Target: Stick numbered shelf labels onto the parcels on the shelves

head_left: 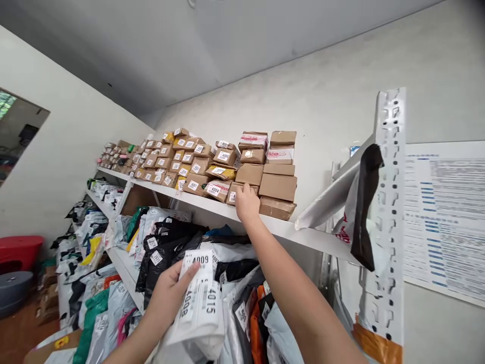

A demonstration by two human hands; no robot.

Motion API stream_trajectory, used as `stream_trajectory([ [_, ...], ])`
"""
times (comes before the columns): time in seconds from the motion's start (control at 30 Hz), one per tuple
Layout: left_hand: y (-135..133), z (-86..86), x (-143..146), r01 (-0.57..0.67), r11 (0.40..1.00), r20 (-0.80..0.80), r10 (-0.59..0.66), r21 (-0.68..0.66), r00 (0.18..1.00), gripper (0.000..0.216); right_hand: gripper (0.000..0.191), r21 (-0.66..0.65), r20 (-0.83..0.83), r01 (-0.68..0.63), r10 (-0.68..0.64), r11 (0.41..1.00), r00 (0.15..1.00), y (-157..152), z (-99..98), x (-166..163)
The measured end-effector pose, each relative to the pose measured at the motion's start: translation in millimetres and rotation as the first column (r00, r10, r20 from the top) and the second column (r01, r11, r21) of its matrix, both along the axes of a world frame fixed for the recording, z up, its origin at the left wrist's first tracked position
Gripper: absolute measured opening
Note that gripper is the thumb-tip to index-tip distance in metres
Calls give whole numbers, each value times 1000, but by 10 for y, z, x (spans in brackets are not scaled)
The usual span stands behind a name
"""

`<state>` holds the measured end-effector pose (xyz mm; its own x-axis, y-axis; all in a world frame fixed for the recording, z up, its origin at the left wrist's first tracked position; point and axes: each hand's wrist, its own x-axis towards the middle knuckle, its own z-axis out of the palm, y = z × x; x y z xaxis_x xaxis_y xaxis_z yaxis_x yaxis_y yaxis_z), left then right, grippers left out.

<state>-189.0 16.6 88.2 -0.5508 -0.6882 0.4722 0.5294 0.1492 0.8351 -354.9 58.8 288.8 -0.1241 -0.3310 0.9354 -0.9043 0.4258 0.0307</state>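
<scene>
My left hand [168,296] grips a white plastic mail pouch [199,313] with barcode labels reading 4009, 4008 and 4015, held low in front of the shelves. My right hand [247,203] reaches up to the top shelf [303,233], its fingers closed on a small brown cardboard box [242,188] in the bottom row of stacked parcels. Beside it stands a pile of larger plain boxes [278,187], and labelled boxes [197,169] run off to the left along the shelf.
Lower shelves hold several black, white, green and orange mail bags [166,247]. A perforated upright post [390,212] stands at right with a black and white bag [361,202] hanging by it. A wall notice [445,217] is far right; red and grey stools [18,253] at left.
</scene>
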Motion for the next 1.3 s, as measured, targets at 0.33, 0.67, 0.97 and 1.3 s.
stream_trajectory([
  [0.33, -202, 615, -530, 86, 981, -194, -120, -172, 974, 50, 13, 118, 434, -692, 590, 712, 681, 514, -585, 219],
  [0.67, -310, 1038, -680, 319, 942, -255, -336, -109, 907, 47, 12, -57, 356, -564, 545, 824, 759, 352, -358, 287],
  [0.97, -462, 1351, -670, 329, 944, -271, -324, -27, 907, 53, 10, -60, 27, -447, 449, 893, 893, 264, -148, 454],
  [1.3, -465, 1408, -787, 249, 951, -167, -280, -182, 945, 41, 21, -172, -21, -22, 19, 985, 1000, 65, 574, 170],
])
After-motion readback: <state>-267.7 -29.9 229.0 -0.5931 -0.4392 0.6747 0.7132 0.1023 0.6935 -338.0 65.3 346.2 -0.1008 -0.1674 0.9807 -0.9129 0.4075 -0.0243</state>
